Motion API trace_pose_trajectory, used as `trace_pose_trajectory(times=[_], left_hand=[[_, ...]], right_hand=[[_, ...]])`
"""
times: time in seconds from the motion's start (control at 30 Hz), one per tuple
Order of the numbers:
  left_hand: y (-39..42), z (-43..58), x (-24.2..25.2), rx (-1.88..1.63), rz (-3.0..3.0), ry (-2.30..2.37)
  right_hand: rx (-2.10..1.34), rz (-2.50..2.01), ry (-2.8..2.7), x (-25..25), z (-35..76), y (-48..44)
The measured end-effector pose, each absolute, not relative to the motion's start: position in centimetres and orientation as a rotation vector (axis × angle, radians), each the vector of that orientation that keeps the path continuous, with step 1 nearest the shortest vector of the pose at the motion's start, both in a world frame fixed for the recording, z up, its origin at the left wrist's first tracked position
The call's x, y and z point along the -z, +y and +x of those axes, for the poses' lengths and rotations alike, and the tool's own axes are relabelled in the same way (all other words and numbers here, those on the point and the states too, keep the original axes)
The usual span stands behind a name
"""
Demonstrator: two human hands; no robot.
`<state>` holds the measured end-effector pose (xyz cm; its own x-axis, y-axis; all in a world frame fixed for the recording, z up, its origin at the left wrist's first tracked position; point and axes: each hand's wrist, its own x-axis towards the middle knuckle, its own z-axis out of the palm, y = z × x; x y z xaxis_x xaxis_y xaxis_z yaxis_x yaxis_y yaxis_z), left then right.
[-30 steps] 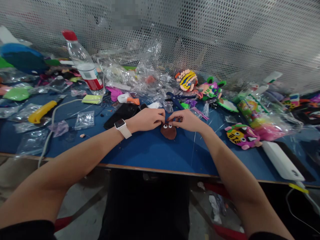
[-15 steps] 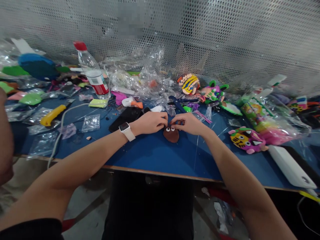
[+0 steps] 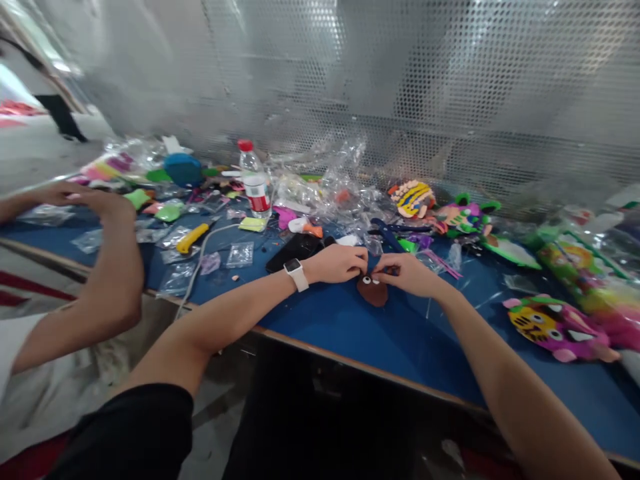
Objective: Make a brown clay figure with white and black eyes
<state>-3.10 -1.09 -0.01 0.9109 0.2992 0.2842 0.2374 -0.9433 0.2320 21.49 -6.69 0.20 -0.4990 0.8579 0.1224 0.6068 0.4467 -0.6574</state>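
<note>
In the head view, the brown clay piece (image 3: pixel 373 293) lies between left hand (image 3: pixel 346 264) and right hand (image 3: pixel 407 273), fingers bent at its upper edge; whether they grip is hidden. Eyes (image 3: pixel 367 280) are already on; that edge's finish is covered. Beyond the left hand stands a bottle (image 3: pixel 258 193), contents unclear.

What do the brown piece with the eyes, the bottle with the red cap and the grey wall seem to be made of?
Brown piece: probably soft modelling clay, mostly matte, judging by its smooth, rounded, hand-shaped outline.
Bottle: likely clear, glossy plastic; it is see-through above its label.
Wall: perforated sheet, perhaps metal, with a dull grey sheen.
</note>
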Motion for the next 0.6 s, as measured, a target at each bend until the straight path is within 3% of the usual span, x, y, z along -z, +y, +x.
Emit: trace_pose_trajectory(times=[0.6], left_hand=[[-1.3, -3.2, 0.1, -0.416, 2.887, 0.505]], right_hand=[[-0.537, -1.254, -2.548, -2.3, 21.0, -7.6]])
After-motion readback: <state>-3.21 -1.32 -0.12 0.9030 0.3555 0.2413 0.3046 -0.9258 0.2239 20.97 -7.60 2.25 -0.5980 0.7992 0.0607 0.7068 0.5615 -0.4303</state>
